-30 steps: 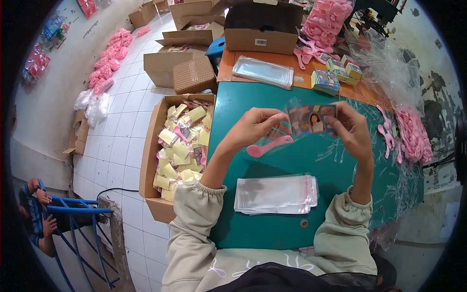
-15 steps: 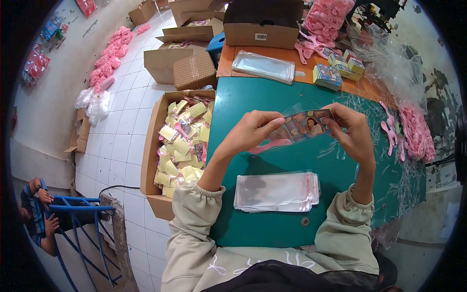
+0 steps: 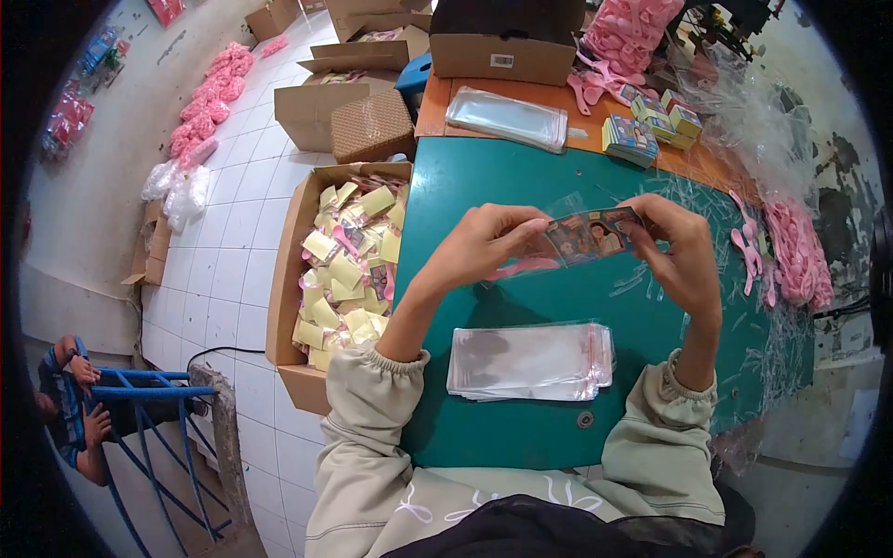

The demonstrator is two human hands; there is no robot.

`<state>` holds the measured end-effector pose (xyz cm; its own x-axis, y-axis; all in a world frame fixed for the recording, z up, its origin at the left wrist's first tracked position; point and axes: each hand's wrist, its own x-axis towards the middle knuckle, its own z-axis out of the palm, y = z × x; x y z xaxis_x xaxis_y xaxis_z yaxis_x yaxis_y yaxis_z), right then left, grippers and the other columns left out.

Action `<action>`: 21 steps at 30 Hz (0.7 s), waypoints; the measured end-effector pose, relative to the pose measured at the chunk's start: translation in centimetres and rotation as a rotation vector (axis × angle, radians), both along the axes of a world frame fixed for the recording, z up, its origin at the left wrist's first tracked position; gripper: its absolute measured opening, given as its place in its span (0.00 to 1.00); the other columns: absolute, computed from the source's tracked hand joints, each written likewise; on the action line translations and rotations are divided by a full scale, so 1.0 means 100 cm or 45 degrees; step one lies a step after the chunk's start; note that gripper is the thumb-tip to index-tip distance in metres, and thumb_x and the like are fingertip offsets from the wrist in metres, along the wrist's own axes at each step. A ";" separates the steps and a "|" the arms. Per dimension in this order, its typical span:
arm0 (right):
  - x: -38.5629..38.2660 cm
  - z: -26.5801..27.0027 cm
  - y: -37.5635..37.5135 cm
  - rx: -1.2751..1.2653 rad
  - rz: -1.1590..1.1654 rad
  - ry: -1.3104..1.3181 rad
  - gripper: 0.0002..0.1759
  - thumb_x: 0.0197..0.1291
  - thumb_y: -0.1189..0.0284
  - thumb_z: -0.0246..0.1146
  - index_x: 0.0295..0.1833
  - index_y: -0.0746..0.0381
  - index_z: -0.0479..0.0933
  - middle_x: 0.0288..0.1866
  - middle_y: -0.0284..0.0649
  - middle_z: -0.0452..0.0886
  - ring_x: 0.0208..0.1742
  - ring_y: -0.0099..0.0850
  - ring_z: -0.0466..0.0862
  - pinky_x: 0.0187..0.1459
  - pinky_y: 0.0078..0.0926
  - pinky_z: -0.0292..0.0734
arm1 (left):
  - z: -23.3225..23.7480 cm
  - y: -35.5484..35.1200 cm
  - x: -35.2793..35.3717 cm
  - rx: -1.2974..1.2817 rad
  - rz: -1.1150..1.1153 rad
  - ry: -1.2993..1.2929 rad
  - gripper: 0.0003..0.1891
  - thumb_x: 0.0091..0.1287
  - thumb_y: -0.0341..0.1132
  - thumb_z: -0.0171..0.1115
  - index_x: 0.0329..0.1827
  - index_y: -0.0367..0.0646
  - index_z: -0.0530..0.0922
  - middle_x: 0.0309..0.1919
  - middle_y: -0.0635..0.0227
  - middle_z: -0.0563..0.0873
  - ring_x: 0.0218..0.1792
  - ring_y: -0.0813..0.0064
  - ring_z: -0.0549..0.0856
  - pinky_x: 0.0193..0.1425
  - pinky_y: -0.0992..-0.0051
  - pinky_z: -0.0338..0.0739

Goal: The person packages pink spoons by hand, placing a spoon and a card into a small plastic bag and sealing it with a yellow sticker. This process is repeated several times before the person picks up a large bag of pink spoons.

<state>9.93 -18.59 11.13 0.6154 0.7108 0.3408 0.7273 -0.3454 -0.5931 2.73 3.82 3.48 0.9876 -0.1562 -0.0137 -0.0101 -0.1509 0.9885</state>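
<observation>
Above the green table, my left hand [image 3: 476,246] pinches one end of a clear plastic bag [image 3: 564,204], thumb on top. A pink spoon [image 3: 526,266] lies along the bag's lower edge, by my left fingers. My right hand [image 3: 686,249] grips the right end of a printed picture card [image 3: 591,234] between thumb and fingers. The card's left part overlaps the bag; how far it sits inside is hard to tell. Below both hands, a stack of clear plastic bags [image 3: 521,363] lies flat on the table.
Left of the table, a cardboard box [image 3: 302,367] holds many packets with yellow cards and pink spoons. Another bag stack [image 3: 507,118], card stacks [image 3: 630,139] and loose pink spoons [image 3: 747,246] lie at the back and right. A person's hands [image 3: 93,400] rest near a blue railing [image 3: 153,392].
The card and bag have tilted slightly, and the card's right end sits a little further right with my right hand. My left hand keeps its pinch on the bag.
</observation>
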 end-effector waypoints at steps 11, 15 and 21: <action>-0.005 0.002 0.003 0.035 -0.107 -0.003 0.07 0.56 0.80 0.61 0.41 0.67 0.77 0.32 0.42 0.81 0.29 0.27 0.81 0.30 0.21 0.75 | 0.001 0.001 -0.003 -0.156 0.025 -0.051 0.15 0.73 0.37 0.47 0.49 0.33 0.76 0.36 0.63 0.84 0.41 0.77 0.83 0.48 0.79 0.79; -0.009 0.001 0.007 0.068 0.020 -0.003 0.07 0.55 0.80 0.60 0.40 0.67 0.76 0.32 0.43 0.80 0.29 0.30 0.81 0.30 0.26 0.76 | 0.013 0.000 -0.007 0.197 -0.041 -0.155 0.16 0.71 0.38 0.51 0.54 0.36 0.75 0.33 0.66 0.85 0.36 0.83 0.82 0.38 0.81 0.77; -0.009 -0.012 0.012 -0.316 0.275 -0.024 0.07 0.53 0.78 0.61 0.39 0.66 0.75 0.31 0.46 0.78 0.30 0.40 0.80 0.35 0.32 0.75 | 0.019 -0.014 -0.015 0.247 -0.056 -0.338 0.21 0.68 0.37 0.56 0.64 0.45 0.69 0.27 0.63 0.85 0.26 0.83 0.81 0.26 0.76 0.73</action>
<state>8.99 -17.41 9.97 0.4366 0.8871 0.1502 0.8094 -0.3144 -0.4960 1.27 2.44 5.40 0.9531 -0.2188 0.2093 -0.2740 -0.3296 0.9035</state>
